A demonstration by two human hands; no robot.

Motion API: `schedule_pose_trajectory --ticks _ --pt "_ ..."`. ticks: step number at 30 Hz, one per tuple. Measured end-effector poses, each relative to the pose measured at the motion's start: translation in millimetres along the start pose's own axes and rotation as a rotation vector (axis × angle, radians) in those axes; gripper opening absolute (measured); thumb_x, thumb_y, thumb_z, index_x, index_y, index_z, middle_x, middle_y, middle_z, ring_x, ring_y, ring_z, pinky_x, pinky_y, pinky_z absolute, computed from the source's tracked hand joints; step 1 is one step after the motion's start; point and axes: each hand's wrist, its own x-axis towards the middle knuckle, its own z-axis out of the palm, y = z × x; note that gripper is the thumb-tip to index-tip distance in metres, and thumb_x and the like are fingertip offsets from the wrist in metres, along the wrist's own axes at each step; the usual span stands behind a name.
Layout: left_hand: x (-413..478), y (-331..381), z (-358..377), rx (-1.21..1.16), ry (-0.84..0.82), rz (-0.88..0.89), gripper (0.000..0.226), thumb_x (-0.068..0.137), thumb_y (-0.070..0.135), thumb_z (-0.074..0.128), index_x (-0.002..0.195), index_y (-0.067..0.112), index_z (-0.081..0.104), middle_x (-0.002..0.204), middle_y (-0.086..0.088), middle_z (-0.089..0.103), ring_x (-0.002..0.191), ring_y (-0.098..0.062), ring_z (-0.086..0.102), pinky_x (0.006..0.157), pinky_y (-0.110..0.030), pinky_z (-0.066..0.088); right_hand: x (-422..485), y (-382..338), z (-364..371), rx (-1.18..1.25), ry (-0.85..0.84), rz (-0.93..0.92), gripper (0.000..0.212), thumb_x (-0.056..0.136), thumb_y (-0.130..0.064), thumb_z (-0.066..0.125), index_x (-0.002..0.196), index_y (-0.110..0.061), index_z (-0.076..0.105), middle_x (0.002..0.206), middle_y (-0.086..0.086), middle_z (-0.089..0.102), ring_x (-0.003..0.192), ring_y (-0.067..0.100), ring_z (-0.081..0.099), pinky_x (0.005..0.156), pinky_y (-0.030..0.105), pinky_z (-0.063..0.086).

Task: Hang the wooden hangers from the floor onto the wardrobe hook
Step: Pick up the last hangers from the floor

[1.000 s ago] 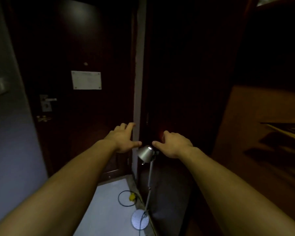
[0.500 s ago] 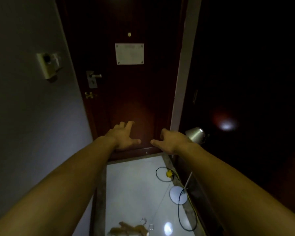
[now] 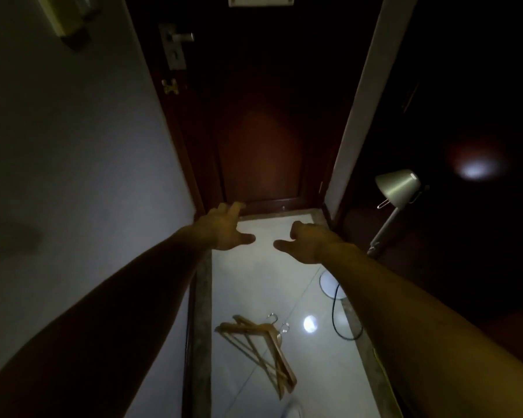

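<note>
1. Two hands, left [image 3: 224, 230] and right [image 3: 307, 241], spread, empty; well apart from hangers [image 3: 258, 342]
2. hangers piled on floor [image 3: 254, 273]; likely light, stiff
3. take by metal hooks [image 3: 272, 318]

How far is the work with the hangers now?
Nothing looks done yet: the wooden hangers lie in a pile on the white floor. Nothing is in hand: the left hand and right hand are open and empty above the floor. All picking up and hanging remains; no wardrobe hook is in view.
</note>
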Motion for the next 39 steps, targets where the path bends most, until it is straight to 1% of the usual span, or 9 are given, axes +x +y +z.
schedule_pose_trajectory --ticks 3,16,20,23,27,29,31,34,39 --pt "15 -2 27 0.009 -0.042 -0.004 0.090 0.082 0.056 0.068 0.151 0.020 0.022 0.155 -0.014 0.029 0.140 -0.036 0.032 0.111 -0.053 0.033 21 18 23 -0.024 -0.047 0.000 0.073 0.092 -0.067 0.047 0.138 -0.010 0.046 0.135 0.014 0.057 0.124 0.032 0.053 0.096 0.041 0.045" --pt "81 -17 93 -0.012 -0.261 -0.081 0.090 0.083 0.055 0.065 0.151 0.028 0.012 0.157 -0.019 0.022 0.138 -0.041 0.032 0.105 -0.054 0.039 86 48 76 0.077 -0.220 0.050 0.069 0.091 -0.063 0.050 0.132 -0.007 0.049 0.122 0.015 0.061 0.108 0.029 0.059 0.091 0.042 0.052" --pt "103 -20 121 0.002 -0.319 -0.043 0.089 0.082 0.053 0.065 0.151 0.029 0.013 0.156 -0.018 0.023 0.136 -0.039 0.034 0.103 -0.052 0.040 99 57 108 0.123 -0.244 0.097 0.049 0.092 -0.059 0.052 0.114 -0.015 0.055 0.098 0.006 0.063 0.081 0.017 0.055 0.063 0.029 0.042" --pt "122 -31 150 0.026 -0.359 -0.041 0.088 0.081 0.053 0.065 0.150 0.032 0.013 0.157 -0.014 0.020 0.136 -0.038 0.032 0.102 -0.051 0.039 114 62 140 0.146 -0.271 0.176 0.036 0.091 -0.056 0.054 0.096 -0.021 0.048 0.076 -0.003 0.049 0.066 0.009 0.046 0.052 0.025 0.031" --pt "153 -53 198 0.053 -0.429 -0.026 0.087 0.081 0.053 0.064 0.150 0.033 0.015 0.156 -0.013 0.022 0.138 -0.037 0.029 0.103 -0.050 0.036 144 77 190 0.203 -0.336 0.245 0.032 0.093 -0.049 0.058 0.079 -0.023 0.047 0.080 0.000 0.053 0.076 0.014 0.056 0.064 0.026 0.043" --pt "171 -62 225 0.063 -0.459 -0.019 0.086 0.082 0.054 0.063 0.150 0.031 0.015 0.156 -0.013 0.023 0.138 -0.036 0.029 0.104 -0.050 0.036 161 90 217 0.213 -0.394 0.270 0.032 0.094 -0.051 0.057 0.092 -0.020 0.055 0.090 0.005 0.059 0.090 0.019 0.062 0.078 0.029 0.050" --pt "192 -69 257 0.079 -0.476 -0.003 0.086 0.083 0.053 0.063 0.151 0.030 0.015 0.156 -0.013 0.024 0.138 -0.036 0.030 0.106 -0.051 0.037 180 107 249 0.204 -0.407 0.307 0.049 0.093 -0.058 0.054 0.113 -0.014 0.057 0.104 0.009 0.064 0.098 0.024 0.063 0.091 0.038 0.054" --pt "223 -82 314 0.093 -0.503 0.006 0.087 0.082 0.053 0.063 0.151 0.029 0.016 0.154 -0.013 0.026 0.138 -0.035 0.030 0.108 -0.052 0.035 210 134 307 0.200 -0.406 0.370 0.062 0.091 -0.066 0.049 0.121 -0.013 0.053 0.109 0.010 0.065 0.101 0.028 0.062 0.092 0.046 0.054" --pt "264 -110 413 0.125 -0.558 0.027 0.091 0.078 0.059 0.062 0.151 0.030 0.016 0.154 -0.011 0.028 0.138 -0.033 0.031 0.107 -0.050 0.036 257 169 411 0.264 -0.389 0.395 0.065 0.087 -0.072 0.043 0.124 -0.019 0.052 0.115 0.007 0.064 0.103 0.026 0.061 0.090 0.045 0.054"
